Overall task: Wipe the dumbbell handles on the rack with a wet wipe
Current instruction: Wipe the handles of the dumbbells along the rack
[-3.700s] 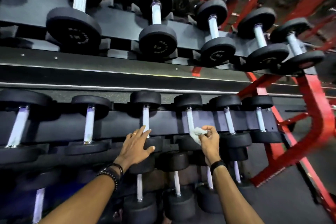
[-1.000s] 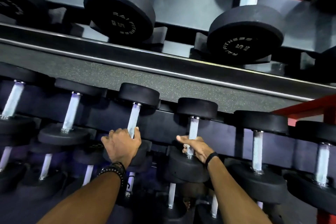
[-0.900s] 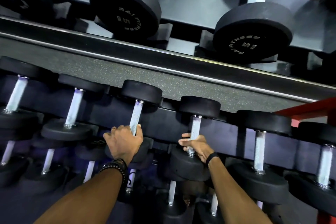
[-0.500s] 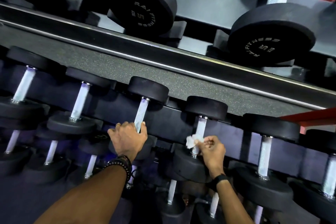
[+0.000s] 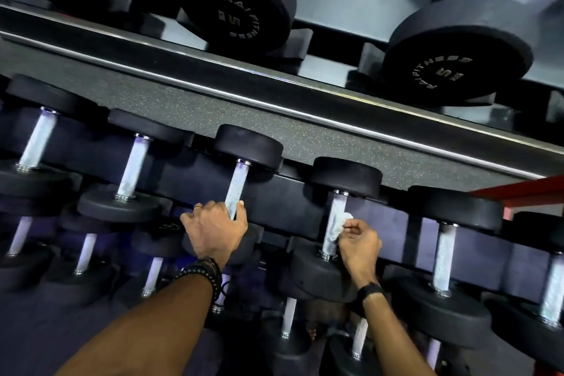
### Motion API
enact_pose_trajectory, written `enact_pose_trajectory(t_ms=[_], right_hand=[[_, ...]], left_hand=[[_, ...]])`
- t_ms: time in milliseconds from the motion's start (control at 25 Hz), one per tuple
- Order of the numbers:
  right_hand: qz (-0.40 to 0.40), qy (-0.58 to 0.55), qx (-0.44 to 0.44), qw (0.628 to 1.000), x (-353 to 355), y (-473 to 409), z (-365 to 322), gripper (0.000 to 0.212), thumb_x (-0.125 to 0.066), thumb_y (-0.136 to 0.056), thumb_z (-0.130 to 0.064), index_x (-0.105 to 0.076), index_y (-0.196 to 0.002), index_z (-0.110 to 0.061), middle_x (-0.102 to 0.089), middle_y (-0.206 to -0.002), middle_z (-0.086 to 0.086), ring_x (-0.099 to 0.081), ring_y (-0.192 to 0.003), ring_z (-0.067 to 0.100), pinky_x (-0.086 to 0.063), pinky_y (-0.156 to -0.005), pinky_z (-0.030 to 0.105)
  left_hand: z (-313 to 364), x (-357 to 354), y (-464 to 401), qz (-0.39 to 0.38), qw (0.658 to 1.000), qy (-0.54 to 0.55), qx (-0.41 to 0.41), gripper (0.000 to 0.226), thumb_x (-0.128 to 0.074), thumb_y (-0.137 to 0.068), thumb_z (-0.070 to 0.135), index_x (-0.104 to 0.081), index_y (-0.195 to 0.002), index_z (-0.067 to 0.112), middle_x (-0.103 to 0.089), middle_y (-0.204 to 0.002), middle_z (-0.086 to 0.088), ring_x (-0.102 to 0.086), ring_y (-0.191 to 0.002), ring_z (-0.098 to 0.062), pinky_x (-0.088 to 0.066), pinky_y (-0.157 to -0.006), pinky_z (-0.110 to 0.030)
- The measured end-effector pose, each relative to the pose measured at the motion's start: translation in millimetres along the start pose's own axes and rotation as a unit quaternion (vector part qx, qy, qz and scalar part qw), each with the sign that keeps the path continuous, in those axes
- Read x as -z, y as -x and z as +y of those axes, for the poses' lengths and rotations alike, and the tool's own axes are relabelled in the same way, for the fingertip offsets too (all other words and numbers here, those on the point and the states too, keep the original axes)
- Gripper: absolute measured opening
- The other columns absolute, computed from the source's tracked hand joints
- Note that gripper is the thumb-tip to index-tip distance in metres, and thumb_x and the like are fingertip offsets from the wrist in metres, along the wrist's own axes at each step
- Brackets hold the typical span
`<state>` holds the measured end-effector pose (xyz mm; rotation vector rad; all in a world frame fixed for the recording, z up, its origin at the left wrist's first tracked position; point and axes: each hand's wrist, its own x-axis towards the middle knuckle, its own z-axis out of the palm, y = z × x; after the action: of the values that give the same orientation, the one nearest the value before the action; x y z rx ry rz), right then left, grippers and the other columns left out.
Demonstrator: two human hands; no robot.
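The rack (image 5: 305, 119) filled the view, a long dark rail with tiers of black dumbbells above and below it. On the top tier sat two big dumbbells (image 5: 457, 52) with their round ends facing the camera. The middle tier (image 5: 290, 210) carried a row of smaller ones, each with a pale knurled handle, and a lower tier showed dimly beneath. The left hand (image 5: 215, 230) was curled around the bottom of one middle-tier handle (image 5: 236, 189), its grip holding that bar, seemingly to brace. The right hand (image 5: 358, 243) was at the next dumbbell over, its grip narrow, pinching a small crumpled wet wipe (image 5: 339, 224) against the right side of that handle (image 5: 334, 223), about midway along the bar. The wipe was therefore on the bar and in contact with it, so the step in hand looked to be the wiping of this one handle. How far the job had got could not be read from the metal itself: no handle looked visibly wetter or cleaner than its neighbours. Judging by position, the two handles further right (image 5: 444, 256), the ones to the left, and the top and bottom tiers could all still need doing, so much of the task appeared to remain.
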<state>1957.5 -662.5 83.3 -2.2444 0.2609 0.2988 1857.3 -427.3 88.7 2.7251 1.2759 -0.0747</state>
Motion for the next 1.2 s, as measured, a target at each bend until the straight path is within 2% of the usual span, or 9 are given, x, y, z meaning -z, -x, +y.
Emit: enact_pose_trajectory(t_ms=[120,240,400,480,640,800,960,1120,1200], right_hand=[[0.012,-0.02,0.049,0.999,-3.6,-6.5,-12.9,0.018,-0.077,-0.077,-0.008,-0.065,-0.087,-0.016,-0.065,-0.072,0.004,-0.06,-0.06,0.006,-0.05,-0.063,0.012],[0.059,-0.012,0.086,0.994,-10.8,-19.3,-18.5,0.009,-0.076,-0.08,-0.012,-0.068,-0.085,-0.012,-0.067,-0.079,0.007,-0.064,-0.068,0.019,-0.056,-0.069,0.035],[-0.039,0.104,0.046,0.993,6.2,12.2,16.2,0.009,-0.076,-0.078,-0.013,-0.071,-0.071,-0.012,-0.067,-0.066,0.003,-0.066,-0.073,0.018,-0.047,-0.065,0.026],[-0.053,0.058,0.045,0.996,7.8,11.9,22.0,0.021,-0.076,-0.075,-0.007,-0.065,-0.061,-0.017,-0.062,-0.063,-0.002,-0.062,-0.071,0.013,-0.044,-0.067,0.025],[-0.004,-0.147,-0.067,0.987,-12.1,-39.5,15.3,0.019,-0.065,-0.082,0.004,-0.069,-0.083,-0.014,-0.064,-0.069,-0.003,-0.057,-0.07,0.015,-0.052,-0.067,0.031],[-0.144,-0.033,-0.044,0.988,-9.7,-26.4,60.8,0.03,-0.058,-0.083,0.006,-0.072,-0.068,-0.016,-0.068,-0.069,0.003,-0.058,-0.068,0.013,-0.052,-0.068,0.036],[-0.114,-0.15,-0.088,0.978,-16.4,-69.9,20.2,0.015,-0.059,-0.079,-0.001,-0.07,-0.07,-0.006,-0.067,-0.072,0.006,-0.058,-0.067,0.019,-0.054,-0.067,0.05],[-0.306,-0.171,-0.105,0.931,7.1,-22.9,16.6,0.03,-0.039,-0.081,0.016,-0.068,-0.089,0.01,-0.071,-0.082,0.022,-0.066,-0.067,0.026,-0.055,-0.058,0.026],[-0.352,-0.235,-0.149,0.894,8.4,-39.2,9.2,0.032,-0.037,-0.076,0.008,-0.061,-0.095,0.019,-0.067,-0.085,0.029,-0.063,-0.072,0.037,-0.056,-0.061,0.031]], left_hand=[[-0.8,1.4,0.7,-0.001,1.0,0.013,0.0,0.057,-0.04,-0.082,0.052,-0.067,-0.061,0.006,-0.061,-0.061,-0.009,-0.057,-0.068,-0.032,-0.034,-0.07,-0.042],[-1.0,1.0,1.1,0.002,1.0,0.017,-0.002,0.056,-0.041,-0.082,0.052,-0.067,-0.061,0.006,-0.061,-0.061,-0.009,-0.058,-0.068,-0.032,-0.034,-0.071,-0.041],[-0.5,1.9,1.0,0.005,1.0,0.015,0.0,0.056,-0.042,-0.082,0.051,-0.067,-0.06,0.006,-0.061,-0.061,-0.009,-0.057,-0.067,-0.031,-0.034,-0.07,-0.041],[-0.3,2.1,1.3,0.006,1.0,0.02,-0.002,0.057,-0.041,-0.082,0.051,-0.067,-0.06,0.006,-0.06,-0.06,-0.009,-0.056,-0.066,-0.031,-0.034,-0.07,-0.041],[-0.2,1.6,1.0,0.006,1.0,0.016,-0.003,0.057,-0.04,-0.082,0.052,-0.068,-0.061,0.006,-0.061,-0.061,-0.01,-0.057,-0.067,-0.031,-0.034,-0.07,-0.041],[-0.4,1.5,-0.6,0.0,1.0,0.006,0.001,0.059,-0.039,-0.082,0.054,-0.069,-0.064,0.007,-0.063,-0.063,-0.009,-0.058,-0.07,-0.031,-0.035,-0.071,-0.042],[-0.7,1.3,0.2,0.005,1.0,0.009,-0.004,0.06,-0.039,-0.082,0.054,-0.069,-0.063,0.007,-0.062,-0.063,-0.009,-0.058,-0.07,-0.032,-0.035,-0.071,-0.042],[-0.5,1.4,0.3,-0.005,1.0,0.002,-0.002,0.06,-0.038,-0.082,0.054,-0.068,-0.062,0.007,-0.062,-0.062,-0.009,-0.057,-0.069,-0.031,-0.034,-0.07,-0.042],[-0.8,0.9,-0.3,-0.007,1.0,0.001,-0.004,0.058,-0.041,-0.082,0.053,-0.068,-0.062,0.006,-0.062,-0.062,-0.01,-0.058,-0.069,-0.032,-0.034,-0.07,-0.042]])
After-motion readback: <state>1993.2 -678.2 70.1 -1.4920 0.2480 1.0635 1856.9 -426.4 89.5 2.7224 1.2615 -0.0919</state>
